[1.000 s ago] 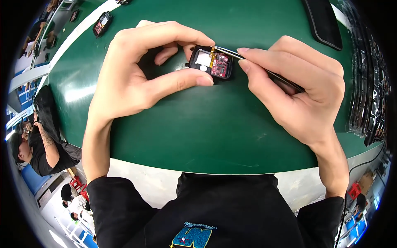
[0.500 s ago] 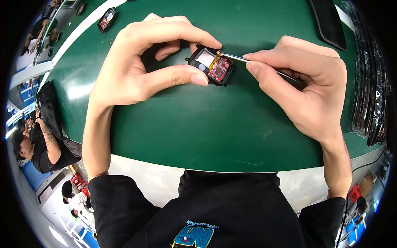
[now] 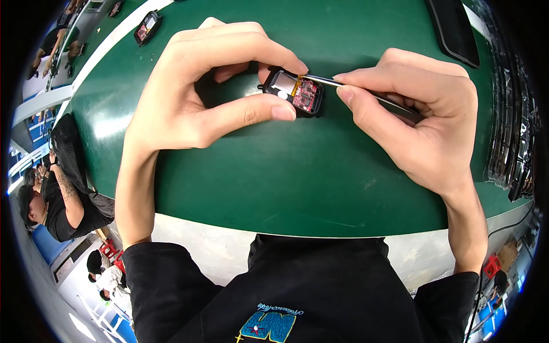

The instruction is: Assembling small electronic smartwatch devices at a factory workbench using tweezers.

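Left grip [image 3: 171, 94] on black device [image 3: 293, 93] — long axis slanting down-right, red circuitry [image 3: 307, 97] rightmost.

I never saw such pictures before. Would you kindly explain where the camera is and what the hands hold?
There is no machine: these are a person's own bare hands, seen from above by a wide fisheye camera on the head, which bends straight edges. The left hand grips a small open black case with a red circuit board inside. The right hand holds a slim metal tool, its tip near the case's edge. On the green table lie a similar case, left, and a flat black object, right.
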{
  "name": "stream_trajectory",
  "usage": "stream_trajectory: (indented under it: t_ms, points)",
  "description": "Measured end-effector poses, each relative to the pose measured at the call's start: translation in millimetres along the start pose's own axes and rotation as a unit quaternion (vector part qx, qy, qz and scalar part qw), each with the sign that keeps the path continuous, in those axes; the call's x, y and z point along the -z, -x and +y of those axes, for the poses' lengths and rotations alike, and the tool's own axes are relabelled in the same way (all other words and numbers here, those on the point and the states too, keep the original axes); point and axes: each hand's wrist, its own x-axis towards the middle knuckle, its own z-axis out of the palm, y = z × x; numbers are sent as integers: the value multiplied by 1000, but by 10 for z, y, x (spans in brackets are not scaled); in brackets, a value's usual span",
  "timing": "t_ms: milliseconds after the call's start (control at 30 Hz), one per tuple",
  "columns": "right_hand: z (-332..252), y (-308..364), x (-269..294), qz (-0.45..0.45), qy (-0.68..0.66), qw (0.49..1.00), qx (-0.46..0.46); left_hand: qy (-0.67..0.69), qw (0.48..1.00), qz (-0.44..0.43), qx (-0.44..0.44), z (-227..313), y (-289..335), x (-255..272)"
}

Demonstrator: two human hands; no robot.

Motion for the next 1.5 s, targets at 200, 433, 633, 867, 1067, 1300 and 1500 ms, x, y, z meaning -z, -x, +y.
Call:
stream_trajectory:
  t_ms: [200,433,633,867,1067,1300,1500]
  points:
    - [-11,-5,3,-8,-12,1000,-1,-2,1000,7,9,10,18,4]
    - [-70,-26,47,3,7,1000,-12,19,1000,17,11,-38,50,1]
    - [38,-38,95,92,-87,991,-51,-37,999,14,11,113,-39,-18]
    - [119,-34,48,100,-104,988,-57,-25,997,52,43,174,-29,-35]
    - [119,-80,84,88,-118,988,-48,79,991,104,-34,483,-728,85]
    - [90,-64,97,88,-125,987,-46,54,981,5,-188,994,-2380,-263]
    - [104,-13,84,91,-103,990,-13,-17,966,-20,-256,962,-2943,-559]
